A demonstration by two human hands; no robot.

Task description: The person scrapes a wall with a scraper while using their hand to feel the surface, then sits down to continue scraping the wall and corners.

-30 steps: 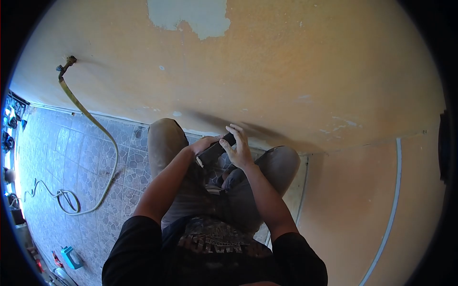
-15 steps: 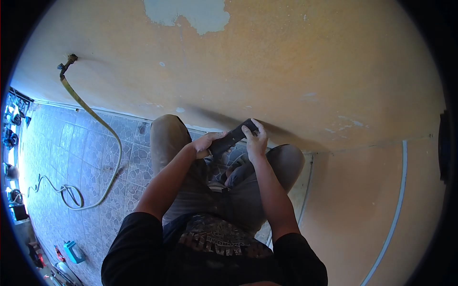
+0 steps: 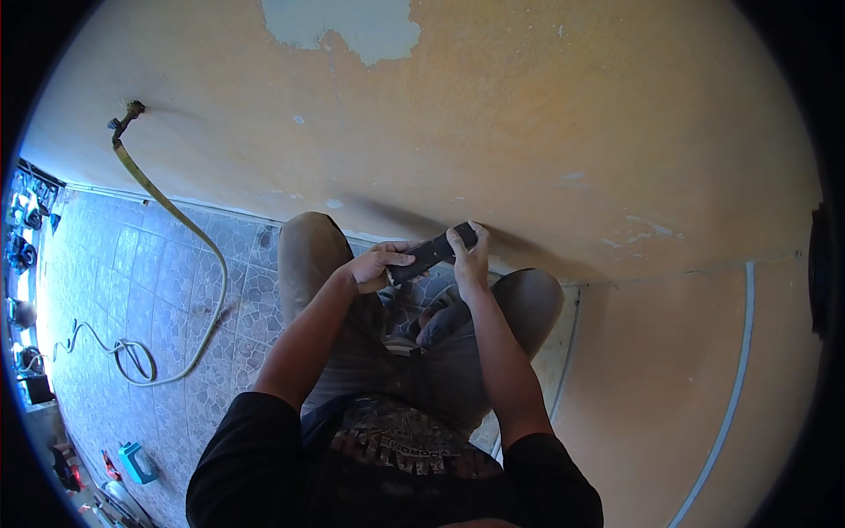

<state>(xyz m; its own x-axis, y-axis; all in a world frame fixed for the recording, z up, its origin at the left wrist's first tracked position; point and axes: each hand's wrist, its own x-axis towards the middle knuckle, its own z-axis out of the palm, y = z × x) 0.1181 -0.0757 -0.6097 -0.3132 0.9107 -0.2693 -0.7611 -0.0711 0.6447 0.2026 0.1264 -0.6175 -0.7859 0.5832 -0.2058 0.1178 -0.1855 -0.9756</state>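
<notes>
In the head view, a dark oblong block [image 3: 431,255] with a few small pale spots is held between my two hands, tilted up to the right. My left hand [image 3: 377,267] grips its lower left end, the thumb lying over the near face. At the upper right end, my right hand [image 3: 471,260] pinches the block with thumb and fingers. Both hands are above my bent knees, close to the orange-yellow wall [image 3: 493,132]. What the block is made of is too small to make out.
A hose [image 3: 220,264] hangs from a wall tap [image 3: 123,123] and coils on the tiled floor [image 3: 176,308]. Further off stands a turquoise container [image 3: 136,463]. Pale paint peels high on the wall, and a light pipe [image 3: 738,378] runs along the right-hand wall.
My left thumb has moved onto the face of the block, and the fingers have shifted around its left end. My right hand stays on the other end.
</notes>
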